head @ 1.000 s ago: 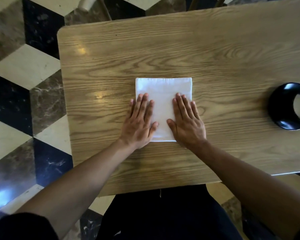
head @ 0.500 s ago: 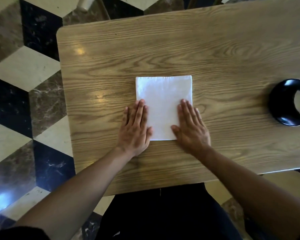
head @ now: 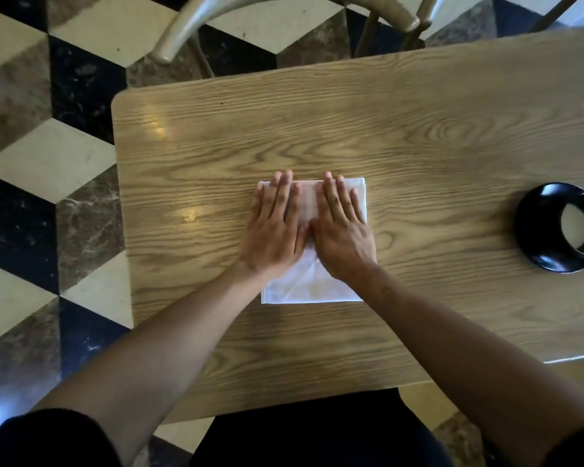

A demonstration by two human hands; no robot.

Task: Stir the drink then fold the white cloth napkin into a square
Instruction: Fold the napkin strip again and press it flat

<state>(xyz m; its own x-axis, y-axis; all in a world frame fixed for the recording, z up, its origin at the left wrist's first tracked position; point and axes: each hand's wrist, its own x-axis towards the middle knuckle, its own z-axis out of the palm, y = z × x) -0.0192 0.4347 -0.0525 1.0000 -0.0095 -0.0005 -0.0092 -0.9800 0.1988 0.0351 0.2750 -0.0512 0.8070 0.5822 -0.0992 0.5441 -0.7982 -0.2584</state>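
Head view, hands: the left hand (head: 273, 230) and the right hand (head: 342, 230) lie flat, fingers straight and close together, side by side with thumbs nearly touching; neither curls round anything, both press palm-down on the napkin (head: 312, 286).

Head view, napkin place: it sits under both palms on the table (head: 418, 146), its far edge just past the fingertips, its near edge showing below the wrists, between the two forearms.

Head view, napkin look: white, thin cloth, folded to something close to a square (the hands cover most of the middle, so the layering there is hidden). A faint diagonal crease runs across the bare near part below the right wrist. The right far corner peeks out beyond the right hand's little finger.

Risk, skewed layers: if the palms slide while pressing, the top layer could creep over the lower one and the edges would stop matching.

Risk, set-in crease: pressing over that diagonal wrinkle may fix it into the cloth.

Risk, spring-back: light cloth could lift along a fold once the hands come off.

Risk, cup: the black cup (head: 560, 227) stands well to the right of the right hand, pale drink inside (a wide sweep of the right arm could knock it). I see no stirrer in it.
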